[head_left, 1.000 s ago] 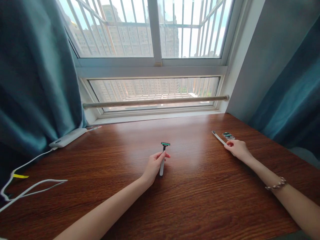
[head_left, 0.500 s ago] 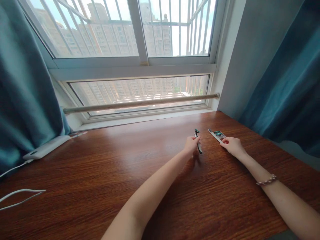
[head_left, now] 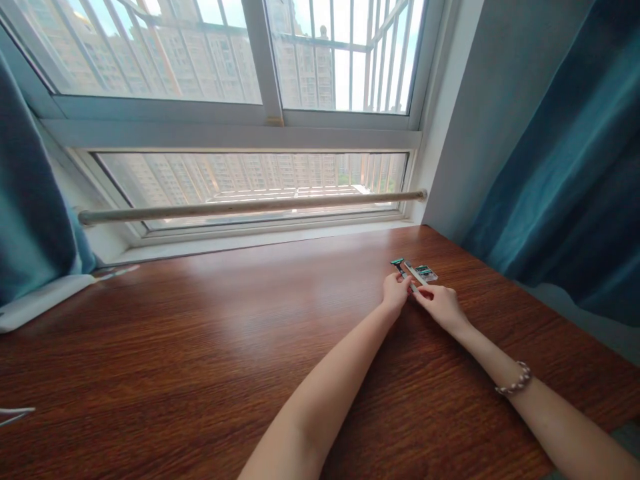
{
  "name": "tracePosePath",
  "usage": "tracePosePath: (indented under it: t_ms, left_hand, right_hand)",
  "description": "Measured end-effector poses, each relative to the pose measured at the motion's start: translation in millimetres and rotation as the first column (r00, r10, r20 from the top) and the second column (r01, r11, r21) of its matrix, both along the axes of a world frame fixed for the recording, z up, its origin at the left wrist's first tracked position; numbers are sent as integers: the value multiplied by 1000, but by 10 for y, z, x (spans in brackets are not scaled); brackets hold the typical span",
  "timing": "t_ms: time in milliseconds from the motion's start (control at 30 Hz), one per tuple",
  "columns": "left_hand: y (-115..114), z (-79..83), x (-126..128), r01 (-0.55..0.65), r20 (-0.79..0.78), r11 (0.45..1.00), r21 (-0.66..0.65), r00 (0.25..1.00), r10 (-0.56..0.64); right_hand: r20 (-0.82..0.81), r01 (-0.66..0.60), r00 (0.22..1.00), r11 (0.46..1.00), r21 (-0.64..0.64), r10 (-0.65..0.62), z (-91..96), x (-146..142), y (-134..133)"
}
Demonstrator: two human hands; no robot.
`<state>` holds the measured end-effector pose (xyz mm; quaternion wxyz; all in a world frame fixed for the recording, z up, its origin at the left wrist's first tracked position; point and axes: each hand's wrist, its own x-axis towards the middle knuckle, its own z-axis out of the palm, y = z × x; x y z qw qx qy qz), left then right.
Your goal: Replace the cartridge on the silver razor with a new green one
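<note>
My left hand (head_left: 397, 291) is closed on a razor (head_left: 400, 267), its green-and-black head pointing away from me and its handle slanting toward my right hand. My right hand (head_left: 444, 305) pinches the near end of a slim pale stick (head_left: 416, 273) with a darker far tip; its exact kind is unclear. The fingertips of both hands are close together near the end of the razor handle, and whether my right fingers touch it is hard to tell. Just beyond the stick lies a small clear case (head_left: 427, 273) with green-and-black blade cartridges.
The brown wooden table (head_left: 200, 347) reaches to the window sill. A white power strip (head_left: 45, 303) lies at the left by a blue curtain, and a white cable (head_left: 16, 415) is at the left edge. Another blue curtain (head_left: 545, 200) hangs on the right.
My left hand has brought the razor over to the right hand, and the razor's handle is turned toward the stick. The gap between my hands has closed. The view has shifted slightly right.
</note>
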<state>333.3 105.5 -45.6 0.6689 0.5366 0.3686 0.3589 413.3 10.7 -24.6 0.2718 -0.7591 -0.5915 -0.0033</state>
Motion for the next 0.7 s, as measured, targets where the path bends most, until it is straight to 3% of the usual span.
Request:
tracePosePath:
  t_ms: [167, 333, 700]
  left_hand:
    - [-126, -31, 8, -69, 24, 998, 4, 997, 69]
    - [-298, -19, -50, -116, -36, 987, 115, 992, 121]
    - [-425, 101, -187, 9, -275, 922, 387, 956, 106]
  right_hand:
    - [77, 61, 995, 998, 12, -62, 8, 19, -5]
    - [155, 78, 985, 997, -20, -74, 12, -1, -19]
    - [237, 116, 967, 991, -73, -96, -22, 11, -8]
